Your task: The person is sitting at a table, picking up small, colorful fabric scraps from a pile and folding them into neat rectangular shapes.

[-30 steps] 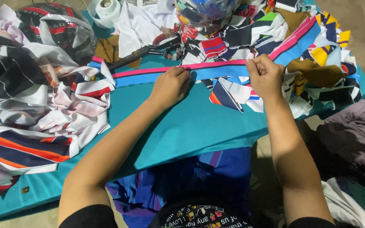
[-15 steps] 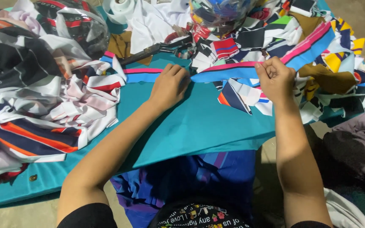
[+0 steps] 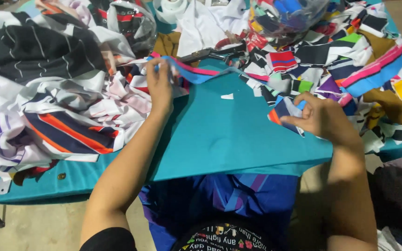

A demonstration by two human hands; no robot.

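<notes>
Blue-and-pink fabric strip runs rightward from the left hand pinching its end, while the right hand grips striped scraps.

Left hand pinches blue-pink strip — right hand grips scraps.

Camera: one, worn on the person's head.
Looks: down and forward, over both arms, onto the teal table.
How near: close; the left hand and right hand fill the middle.
Top edge: heaps of cloth scraps.
Bottom edge: the person's lap.
Shared views: no second camera.
</notes>
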